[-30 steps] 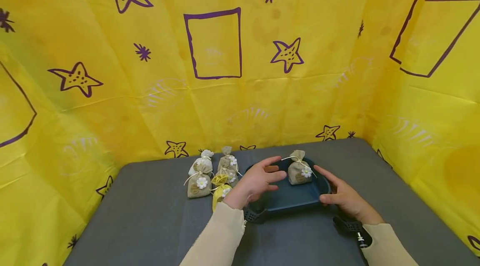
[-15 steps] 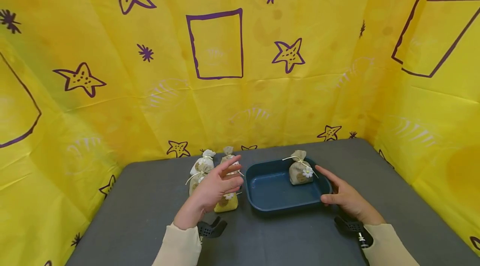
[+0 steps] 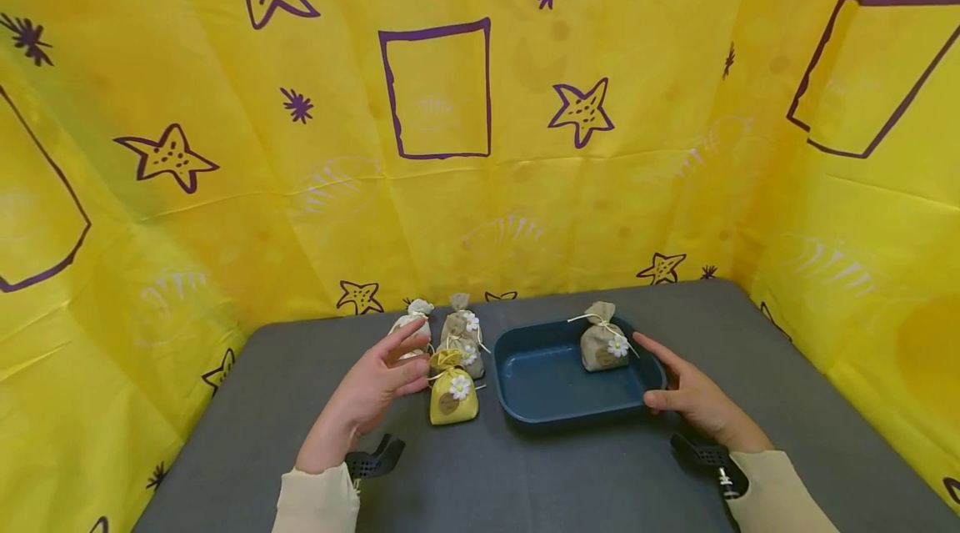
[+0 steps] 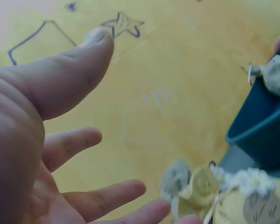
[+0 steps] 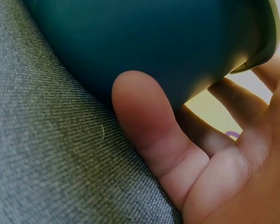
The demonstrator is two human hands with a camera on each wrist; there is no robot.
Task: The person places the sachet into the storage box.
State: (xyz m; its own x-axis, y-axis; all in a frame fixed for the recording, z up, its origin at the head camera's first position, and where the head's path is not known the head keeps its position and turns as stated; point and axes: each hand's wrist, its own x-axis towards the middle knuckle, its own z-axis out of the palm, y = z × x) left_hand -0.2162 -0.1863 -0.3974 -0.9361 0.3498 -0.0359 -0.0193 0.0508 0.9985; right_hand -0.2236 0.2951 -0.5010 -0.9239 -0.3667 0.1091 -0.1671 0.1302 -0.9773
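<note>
A dark blue tray [image 3: 555, 391] lies on the table, with one beige drawstring sachet [image 3: 598, 339] standing in its far right corner. My right hand [image 3: 701, 408] holds the tray's right end, thumb [image 5: 142, 105] against the outer wall and fingers round the side. Left of the tray my left hand [image 3: 360, 399] hovers with spread, slightly bent fingers, holding nothing. Just right of its fingertips stands a yellow sachet [image 3: 442, 412] with a white flower. Two beige sachets [image 3: 454, 323] are behind it. A white sachet [image 3: 422, 309] is partly hidden by the left hand.
The grey table [image 3: 555, 483] carries everything. Yellow cloth [image 3: 330, 241] with purple starfish drawings hangs behind it and along both sides. Each wrist wears a black camera mount [image 3: 378, 456].
My left hand has moved left from over the tray, past the sachets, to their left side, uncovering the tray and the yellow sachet. The right hand keeps its place on the tray.
</note>
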